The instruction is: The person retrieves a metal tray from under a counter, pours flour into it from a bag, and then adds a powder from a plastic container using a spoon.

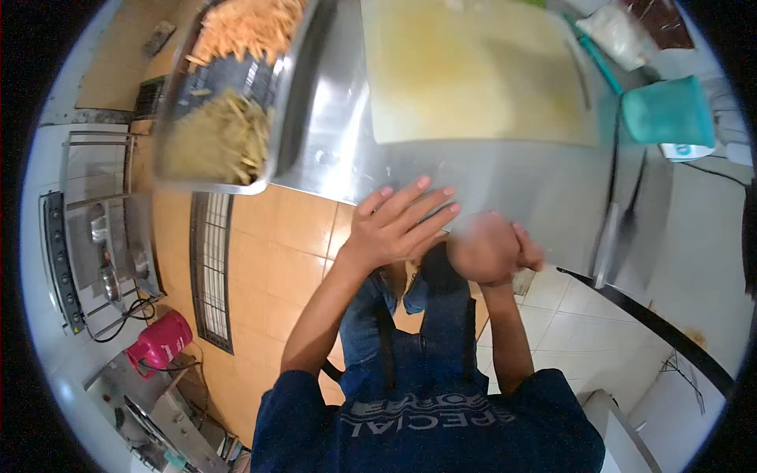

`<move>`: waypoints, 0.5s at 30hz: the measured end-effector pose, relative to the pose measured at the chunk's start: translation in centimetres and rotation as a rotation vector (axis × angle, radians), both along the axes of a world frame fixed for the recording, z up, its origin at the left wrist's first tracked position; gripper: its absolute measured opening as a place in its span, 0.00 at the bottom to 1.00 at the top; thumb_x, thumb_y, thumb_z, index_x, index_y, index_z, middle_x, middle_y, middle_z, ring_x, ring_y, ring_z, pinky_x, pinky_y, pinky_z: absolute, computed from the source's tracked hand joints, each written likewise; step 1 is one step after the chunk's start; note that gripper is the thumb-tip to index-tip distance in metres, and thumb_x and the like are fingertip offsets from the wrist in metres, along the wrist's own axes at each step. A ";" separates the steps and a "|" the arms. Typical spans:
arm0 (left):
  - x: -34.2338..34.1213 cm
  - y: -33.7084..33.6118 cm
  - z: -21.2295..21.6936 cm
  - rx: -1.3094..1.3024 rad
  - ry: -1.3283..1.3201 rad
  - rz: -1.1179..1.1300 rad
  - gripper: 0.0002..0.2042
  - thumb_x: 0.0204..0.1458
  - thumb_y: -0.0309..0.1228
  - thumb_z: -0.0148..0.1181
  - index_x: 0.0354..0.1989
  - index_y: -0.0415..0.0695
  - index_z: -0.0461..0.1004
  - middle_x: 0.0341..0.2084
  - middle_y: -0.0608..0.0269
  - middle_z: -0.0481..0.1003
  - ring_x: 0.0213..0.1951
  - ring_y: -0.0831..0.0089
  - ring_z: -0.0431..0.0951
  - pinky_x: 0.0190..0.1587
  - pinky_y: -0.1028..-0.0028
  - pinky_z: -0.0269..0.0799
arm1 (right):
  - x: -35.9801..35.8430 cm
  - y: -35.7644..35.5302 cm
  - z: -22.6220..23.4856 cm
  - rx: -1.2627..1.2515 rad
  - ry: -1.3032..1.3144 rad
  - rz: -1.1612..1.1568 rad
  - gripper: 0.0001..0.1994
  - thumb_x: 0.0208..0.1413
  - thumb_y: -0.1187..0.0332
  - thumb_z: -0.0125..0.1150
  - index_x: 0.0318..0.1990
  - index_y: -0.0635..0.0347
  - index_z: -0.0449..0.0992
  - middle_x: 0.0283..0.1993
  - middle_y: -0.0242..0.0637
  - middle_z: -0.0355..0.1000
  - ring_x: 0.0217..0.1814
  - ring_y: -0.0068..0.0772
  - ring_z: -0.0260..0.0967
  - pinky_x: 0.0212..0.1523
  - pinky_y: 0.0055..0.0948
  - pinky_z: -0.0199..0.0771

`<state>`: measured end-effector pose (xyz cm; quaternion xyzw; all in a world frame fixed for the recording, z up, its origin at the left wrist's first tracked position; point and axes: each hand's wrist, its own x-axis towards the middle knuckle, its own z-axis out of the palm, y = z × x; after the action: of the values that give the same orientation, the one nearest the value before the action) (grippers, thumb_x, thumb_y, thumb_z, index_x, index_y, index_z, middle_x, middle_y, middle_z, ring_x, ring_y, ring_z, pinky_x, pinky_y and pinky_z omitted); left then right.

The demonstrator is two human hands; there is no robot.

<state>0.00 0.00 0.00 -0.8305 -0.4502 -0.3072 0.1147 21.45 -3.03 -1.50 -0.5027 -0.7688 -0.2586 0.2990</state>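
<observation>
My left hand [398, 223] is over the near edge of the steel table [339, 102], palm down, with its fingers stretched out and nothing in them. Close by on the right is my right hand [490, 248], smeared by motion; its fingers look curled, but whether they hold anything does not show. Beyond both hands lies a cream cutting board [481, 75] with yellow stains. To its left a steel tray [256, 188] holds orange shreds [248, 27], which look like carrot, and a blurred heap of yellow-green strips [225, 134].
Long thin tools like knives [607, 244] lie at the table's right side. Behind them stands a teal plastic container [666, 110], with a white bag [619, 35] farther back. A pink gas cylinder [162, 343] sits low on the left, near a floor grate [211, 268].
</observation>
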 end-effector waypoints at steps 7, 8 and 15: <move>0.4 3.9 -5.6 0.610 -0.265 -0.084 0.12 0.57 0.54 0.56 0.41 0.68 0.80 0.44 0.82 0.82 0.46 0.75 0.79 0.54 0.71 0.60 | 0.1 1.5 -2.4 0.212 -0.076 0.030 0.17 0.56 0.64 0.66 0.53 0.40 0.73 0.54 0.26 0.75 0.58 0.31 0.63 0.56 0.32 0.59; -0.3 3.9 -5.9 0.678 -0.219 -0.099 0.15 0.57 0.56 0.55 0.42 0.65 0.81 0.44 0.77 0.82 0.46 0.72 0.80 0.54 0.69 0.61 | -0.3 1.7 -3.0 0.257 -0.066 0.031 0.19 0.54 0.66 0.68 0.53 0.41 0.74 0.53 0.26 0.76 0.56 0.29 0.67 0.56 0.31 0.59; 1.1 4.9 -6.3 0.969 -0.274 -0.171 0.12 0.52 0.40 0.60 0.41 0.52 0.83 0.34 0.69 0.84 0.33 0.71 0.79 0.42 0.72 0.69 | 0.5 3.5 -6.0 0.487 -0.022 0.066 0.20 0.50 0.65 0.69 0.52 0.40 0.79 0.50 0.21 0.80 0.51 0.22 0.74 0.56 0.30 0.59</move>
<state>1.12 4.88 -6.27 -0.6680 -0.1976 -0.5948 0.4011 21.97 0.44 -7.48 -0.3877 -0.7029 -0.4319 0.4112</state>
